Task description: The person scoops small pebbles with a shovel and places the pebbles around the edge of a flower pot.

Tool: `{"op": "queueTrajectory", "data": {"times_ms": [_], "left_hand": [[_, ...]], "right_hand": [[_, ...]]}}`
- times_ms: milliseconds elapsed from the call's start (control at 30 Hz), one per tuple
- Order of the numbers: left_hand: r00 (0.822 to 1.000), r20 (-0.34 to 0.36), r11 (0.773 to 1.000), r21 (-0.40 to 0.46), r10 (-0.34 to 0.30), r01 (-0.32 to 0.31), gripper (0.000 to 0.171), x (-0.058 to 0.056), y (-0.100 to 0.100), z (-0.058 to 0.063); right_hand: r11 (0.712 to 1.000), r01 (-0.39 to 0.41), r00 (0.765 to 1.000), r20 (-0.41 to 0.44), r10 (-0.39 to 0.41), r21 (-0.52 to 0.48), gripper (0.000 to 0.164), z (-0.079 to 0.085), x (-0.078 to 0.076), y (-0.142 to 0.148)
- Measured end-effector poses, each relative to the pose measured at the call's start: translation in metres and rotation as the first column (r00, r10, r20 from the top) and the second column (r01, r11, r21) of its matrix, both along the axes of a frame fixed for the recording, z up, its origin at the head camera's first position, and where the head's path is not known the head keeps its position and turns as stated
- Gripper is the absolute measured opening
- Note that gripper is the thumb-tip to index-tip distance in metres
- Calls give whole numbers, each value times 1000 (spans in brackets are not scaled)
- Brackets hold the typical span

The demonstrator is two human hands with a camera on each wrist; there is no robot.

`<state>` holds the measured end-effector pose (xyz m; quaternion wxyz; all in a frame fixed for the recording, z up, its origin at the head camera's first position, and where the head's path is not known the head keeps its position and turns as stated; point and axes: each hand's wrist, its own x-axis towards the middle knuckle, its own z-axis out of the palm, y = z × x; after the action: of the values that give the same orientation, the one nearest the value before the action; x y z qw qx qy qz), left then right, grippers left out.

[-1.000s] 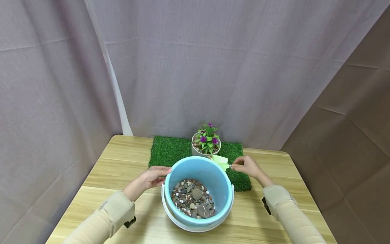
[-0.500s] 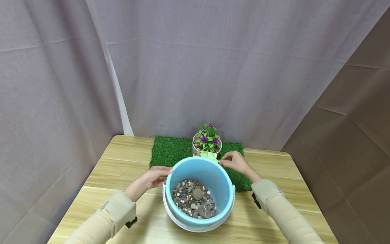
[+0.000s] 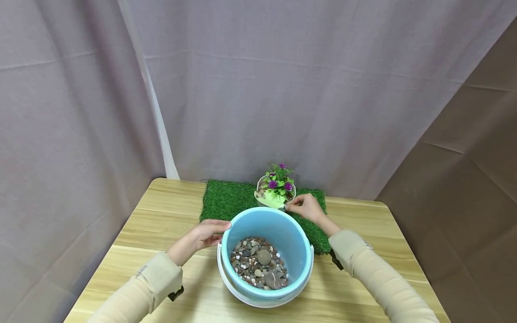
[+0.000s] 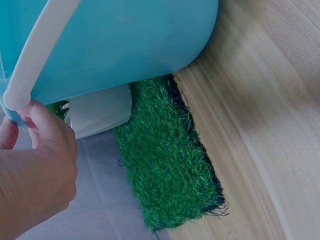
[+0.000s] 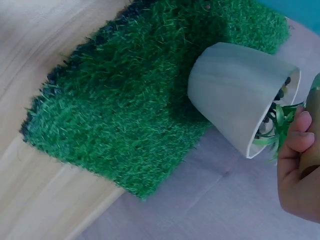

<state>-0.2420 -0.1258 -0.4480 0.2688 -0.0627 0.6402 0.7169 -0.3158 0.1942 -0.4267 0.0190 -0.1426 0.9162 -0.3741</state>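
Observation:
My left hand pinches the rim of a light blue bucket with a white handle. Pebbles and larger stones cover the bucket's bottom. Above the far rim, my right hand holds a small trowel by its wooden handle. The trowel's pale green blade is over the front edge of a white flowerpot, with a few pebbles at its left end. In the pot stands a leafy plant with purple flowers. The blade hides part of the pot's opening.
The pot stands on a green artificial grass mat, partly behind the bucket. Beneath is a wooden table. Grey curtains hang behind and at the left, a brown one at the right.
My right hand has moved left and away from me, carrying the trowel from beside the bucket's rim to the flowerpot. The left hand still grips the rim; the bucket has stayed in place.

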Motion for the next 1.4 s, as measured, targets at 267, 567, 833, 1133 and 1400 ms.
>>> {"op": "queueTrajectory", "data": {"times_ms": [267, 567, 833, 1133, 1400], "left_hand": [[1000, -3, 1000, -8, -5, 5, 49, -1, -1, -2], [1000, 8, 1000, -14, 5, -4, 47, -1, -1, -2], [1000, -5, 1000, -11, -10, 9, 48, -2, -1, -4], [1000, 2, 1000, -14, -7, 7, 48, 0, -1, -2], [1000, 0, 1000, -29, -5, 5, 48, -1, -2, -3]], "right_hand": [[994, 105, 992, 62, -107, 35, 22, 9, -5, -5], [988, 134, 957, 248, -148, 73, 45, 30, -13, -22], [996, 83, 922, 378, -87, 27, 48, 56, -18, -29], [999, -26, 894, 447, 36, -29, 37, 66, -11, -16], [990, -142, 927, 350, 132, 4, 28, 77, 8, -8]]}}
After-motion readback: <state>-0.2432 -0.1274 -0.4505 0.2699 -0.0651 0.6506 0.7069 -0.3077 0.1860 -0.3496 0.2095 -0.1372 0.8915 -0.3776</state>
